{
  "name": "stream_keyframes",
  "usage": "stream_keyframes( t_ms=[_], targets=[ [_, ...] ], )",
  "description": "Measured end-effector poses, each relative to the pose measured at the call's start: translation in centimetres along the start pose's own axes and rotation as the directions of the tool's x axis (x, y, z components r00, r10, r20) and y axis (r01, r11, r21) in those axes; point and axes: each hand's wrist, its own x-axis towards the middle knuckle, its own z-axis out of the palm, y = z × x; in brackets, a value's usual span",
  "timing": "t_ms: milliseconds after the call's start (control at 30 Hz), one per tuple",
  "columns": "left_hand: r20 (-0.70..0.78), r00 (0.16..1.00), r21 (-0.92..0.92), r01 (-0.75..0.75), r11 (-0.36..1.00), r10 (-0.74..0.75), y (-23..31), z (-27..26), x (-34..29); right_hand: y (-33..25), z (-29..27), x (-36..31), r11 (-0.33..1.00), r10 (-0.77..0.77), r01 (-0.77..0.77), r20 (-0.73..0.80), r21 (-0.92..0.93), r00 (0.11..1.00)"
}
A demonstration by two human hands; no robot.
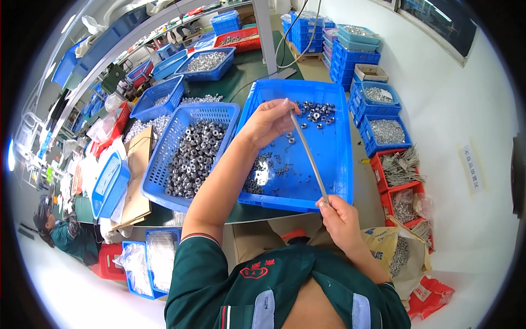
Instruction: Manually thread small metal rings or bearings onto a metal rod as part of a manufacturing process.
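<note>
Rod [310,157] bridges left hand [274,119] and right hand [339,217], both nearly closed, pinching its ends.

The rod [310,155] is silvery grey, the tray [331,159] bright blue, the basket [164,151] blue, its metal rings [197,153] grey, the table [255,64] green, the shirt [203,268] dark green, red-embroidered.

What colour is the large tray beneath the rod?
The tray is blue, best seen in the head view.

A white wall [438,109] (a dark window [444,27] set high in it) rises right of the green worktable [255,63].
</note>
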Motion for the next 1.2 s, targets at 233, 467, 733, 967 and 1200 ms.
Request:
stream_keyframes(
  t_ms=[233,467,733,967,1200],
  targets=[
    [0.251,0.968,-0.067,0.037,0.997,-0.019,-0.6,1.0,0.1,-2.5,-1.1,0.2,0.577,0.162,-0.334,0.297,0.745,0.941],
    [0.28,0.927,0.092,0.233,0.968,-0.25,-3.4,2.3,-0.7,-2.1,0.6,0.6,0.83,0.221,-0.23,0.08,0.508,0.972],
    [0.151,0.931,0.31,0.273,0.911,-0.331,-2.9,2.0,0.1,-1.5,-0.7,0.5,0.836,0.217,-0.22,0.066,0.502,0.974],
    [-0.355,0.924,0.897,0.293,0.33,0.144,-4.3,-4.8,1.8,-0.9,-1.9,-1.2,0.889,0.23,-0.211,0.002,0.407,0.973],
    [-0.307,0.947,0.936,0.319,-0.151,0.099,-6.2,-4.9,1.0,0.8,-2.5,-1.8,0.917,0.271,-0.256,-0.008,0.305,0.962]
  ],
)
